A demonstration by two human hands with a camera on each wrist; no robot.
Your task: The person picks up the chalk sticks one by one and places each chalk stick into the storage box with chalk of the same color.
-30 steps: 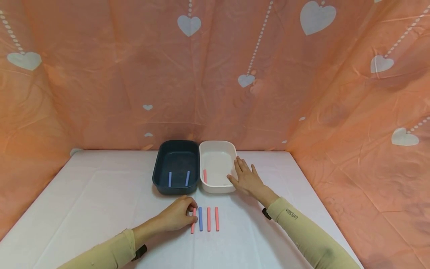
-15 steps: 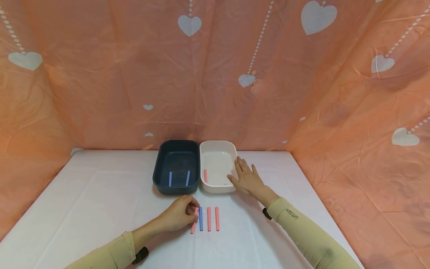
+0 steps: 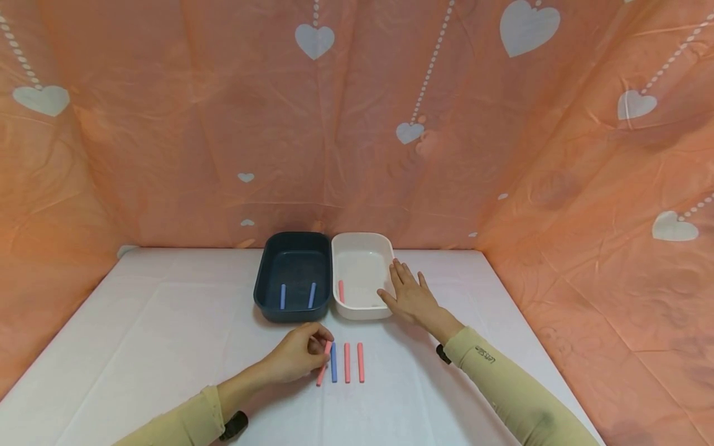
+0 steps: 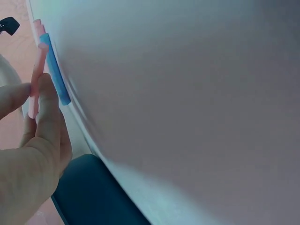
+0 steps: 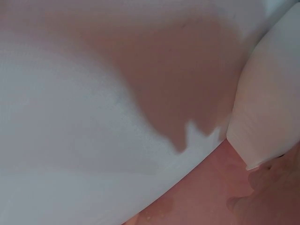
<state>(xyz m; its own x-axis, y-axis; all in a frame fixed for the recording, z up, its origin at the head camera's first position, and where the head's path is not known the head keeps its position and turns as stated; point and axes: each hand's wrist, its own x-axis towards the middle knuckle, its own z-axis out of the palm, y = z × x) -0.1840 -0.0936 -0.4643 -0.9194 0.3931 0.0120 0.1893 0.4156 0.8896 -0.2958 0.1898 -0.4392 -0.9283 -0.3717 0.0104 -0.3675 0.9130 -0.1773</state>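
Note:
My left hand (image 3: 292,356) pinches a stick of pink chalk (image 4: 38,68) between thumb and fingers; it leans, its top close beside a blue chalk stick (image 3: 334,362). To the right of that lie two more pink sticks, one (image 3: 347,363) nearer the blue and one (image 3: 361,363) at the row's end. Behind the row stand a dark blue dish (image 3: 291,315) and a white dish (image 3: 362,314), side by side. My right hand (image 3: 413,300) rests with straight, spread fingers at the white dish's right rim, overlapping it in the head view.
Two blue chalk sticks, one left (image 3: 282,297) and one right (image 3: 312,296), lie in the dark dish. One pink stick (image 3: 341,291) lies in the white dish. An orange curtain with white hearts (image 3: 315,42) rises behind and beside the white-covered table (image 3: 184,322).
The pink chalk in my left hand has tilted, its top moving right toward the blue stick. My left hand has shifted slightly right. The right hand has stayed in place.

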